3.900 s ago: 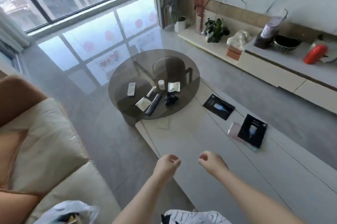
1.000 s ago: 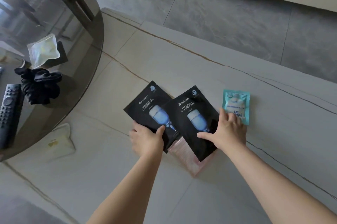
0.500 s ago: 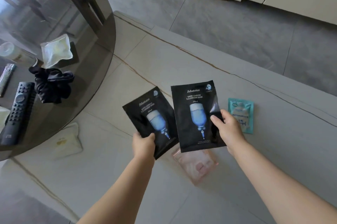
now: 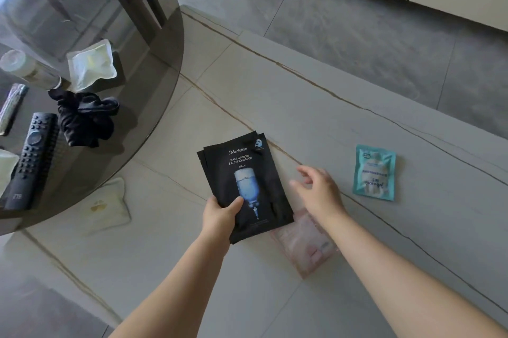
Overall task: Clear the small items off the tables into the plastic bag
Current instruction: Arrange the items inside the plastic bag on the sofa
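We hold two black mask sachets (image 4: 244,186) stacked in our left hand (image 4: 220,214), thumb curled over the front of the top one and the other fingers hidden behind the pair, so the grip is clamped on their lower left corner; the sachets stand lifted over the pale stone table (image 4: 316,106), the back one peeking out along the left and top edges. Just right of that grip our right hand (image 4: 319,192) hovers with fingers spread and loosely bent, holding nothing and apart from the sachets' right edge. Below and right of the gripped stack, partly under our right wrist, a pink translucent packet (image 4: 305,247) lies flat on the stone. Farther right, beyond the free hand, a teal sachet (image 4: 374,172) lies on the same surface, well apart from our fingers. To the left of the grip a small cream packet (image 4: 110,205) sits on the stone, partly under the rim of the round smoked-glass table (image 4: 165,43). On that glass, up and left of the grip, we see a black scrunchie (image 4: 83,120), a black remote (image 4: 29,159), a clear pouch (image 4: 92,64) and a small white jar (image 4: 20,65). The plastic bag does not show in this view.
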Tool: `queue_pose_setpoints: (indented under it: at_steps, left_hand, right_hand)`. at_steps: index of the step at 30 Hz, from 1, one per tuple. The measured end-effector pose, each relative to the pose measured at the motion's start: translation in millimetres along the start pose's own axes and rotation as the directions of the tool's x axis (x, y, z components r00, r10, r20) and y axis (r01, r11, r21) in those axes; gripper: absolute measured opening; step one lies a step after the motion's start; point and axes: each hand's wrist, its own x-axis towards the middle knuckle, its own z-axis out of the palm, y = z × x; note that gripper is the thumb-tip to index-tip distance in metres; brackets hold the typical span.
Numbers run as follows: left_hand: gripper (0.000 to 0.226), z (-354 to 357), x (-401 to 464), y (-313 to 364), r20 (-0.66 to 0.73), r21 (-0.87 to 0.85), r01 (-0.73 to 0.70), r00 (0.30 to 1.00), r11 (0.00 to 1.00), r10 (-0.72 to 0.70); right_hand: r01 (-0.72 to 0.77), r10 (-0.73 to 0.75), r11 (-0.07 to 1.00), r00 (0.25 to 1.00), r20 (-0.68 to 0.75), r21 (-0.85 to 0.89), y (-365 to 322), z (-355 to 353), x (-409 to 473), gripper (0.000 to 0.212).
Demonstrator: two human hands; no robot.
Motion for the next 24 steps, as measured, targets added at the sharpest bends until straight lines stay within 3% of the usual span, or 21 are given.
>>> queue_pose_setpoints:
  at_steps: [8, 12, 19, 22, 24]
  left_hand:
    - [0.032, 25.0, -4.5, -1.6, 0.114, -0.069, 0.041, 0.993, 0.997, -0.033]
    - [0.035, 50.8, -8.1, -6.1, 0.136, -0.031, 0.016, 0.991, 0.999, -0.012]
    - [0.029, 60.4, -1.7, -14.8, 0.067, 0.031, -0.071, 0.995, 0.997, 0.068]
    - [0.029, 61.8, -3.2, -14.6, 0.048, 0.045, -0.084, 0.995, 0.995, 0.082]
    - [0.029, 60.5, -5.3, -12.5, 0.055, 0.042, -0.085, 0.995, 0.995, 0.083]
  right_hand:
    - [-0.158, 0.144, 0.987, 0.955, -0.26, -0.033, 57.2, -70.5, 9.2, 0.04]
    - [-0.284, 0.211, 0.95, 0.893, -0.398, -0.133, 72.9, -84.1, 10.9, 0.056]
    - [-0.466, 0.378, 0.879, 0.813, -0.442, -0.105, 81.7, -76.4, 18.1, 0.081]
    - [-0.488, 0.458, 0.872, 0.796, -0.395, 0.028, 83.3, -75.2, 21.0, 0.071]
    - [-0.427, 0.448, 0.894, 0.832, -0.327, 0.135, 84.2, -73.4, 14.8, 0.055]
